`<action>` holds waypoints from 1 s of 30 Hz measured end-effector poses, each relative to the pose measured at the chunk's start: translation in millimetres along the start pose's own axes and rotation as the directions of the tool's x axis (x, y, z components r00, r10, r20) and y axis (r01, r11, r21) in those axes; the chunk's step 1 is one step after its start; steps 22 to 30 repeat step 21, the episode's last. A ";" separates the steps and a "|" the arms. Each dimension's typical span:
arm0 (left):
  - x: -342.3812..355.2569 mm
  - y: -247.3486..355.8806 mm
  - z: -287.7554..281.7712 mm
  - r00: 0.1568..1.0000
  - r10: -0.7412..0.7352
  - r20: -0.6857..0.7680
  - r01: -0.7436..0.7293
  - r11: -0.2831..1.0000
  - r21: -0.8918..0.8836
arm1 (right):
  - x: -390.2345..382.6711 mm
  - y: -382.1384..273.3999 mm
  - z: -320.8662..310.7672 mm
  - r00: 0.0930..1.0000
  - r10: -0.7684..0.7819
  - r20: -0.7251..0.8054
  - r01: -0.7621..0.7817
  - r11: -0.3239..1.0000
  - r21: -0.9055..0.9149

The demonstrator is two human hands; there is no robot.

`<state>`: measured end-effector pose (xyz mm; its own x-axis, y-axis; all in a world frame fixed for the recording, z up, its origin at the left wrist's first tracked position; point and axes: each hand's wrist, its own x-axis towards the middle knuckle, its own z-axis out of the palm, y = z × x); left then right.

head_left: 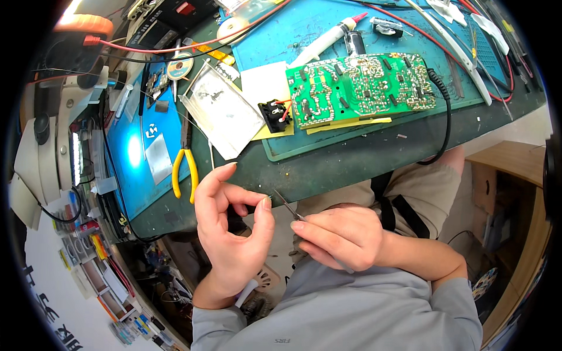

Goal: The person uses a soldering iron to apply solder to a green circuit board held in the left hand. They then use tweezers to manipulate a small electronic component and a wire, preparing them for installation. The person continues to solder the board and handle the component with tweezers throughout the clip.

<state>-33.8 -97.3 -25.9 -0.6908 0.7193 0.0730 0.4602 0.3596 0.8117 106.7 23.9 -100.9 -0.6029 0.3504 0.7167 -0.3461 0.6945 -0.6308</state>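
My right hand [345, 234] holds a thin metal pair of tweezers [288, 206], its tips pointing up and left toward my other hand. My left hand [237, 234] is raised at the bench's front edge, with thumb and index finger pinched together. Whatever sits in that pinch is too small to name. A small gap separates the tweezer tips from these fingertips. Beyond my hands lies a green circuit board [366, 88], solder side up, with a black socket [274, 115] wired at its left end. Yellow-handled pliers [192, 167] rest just beyond my left hand.
A clear shallow tray [222, 105] with dark bits sits left of the board. A white syringe [328, 42] lies behind it. A black cable [449, 120] loops over the front edge at right. Red and black leads run from an orange meter [82, 26]. A wooden cabinet [509, 164] stands right.
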 end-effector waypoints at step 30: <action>-4.1 15.2 -9.9 0.953 -0.257 0.158 0.300 0.749 -0.590 | 1.4 -11.4 -0.1 0.990 -0.030 -0.135 0.035 0.999 0.034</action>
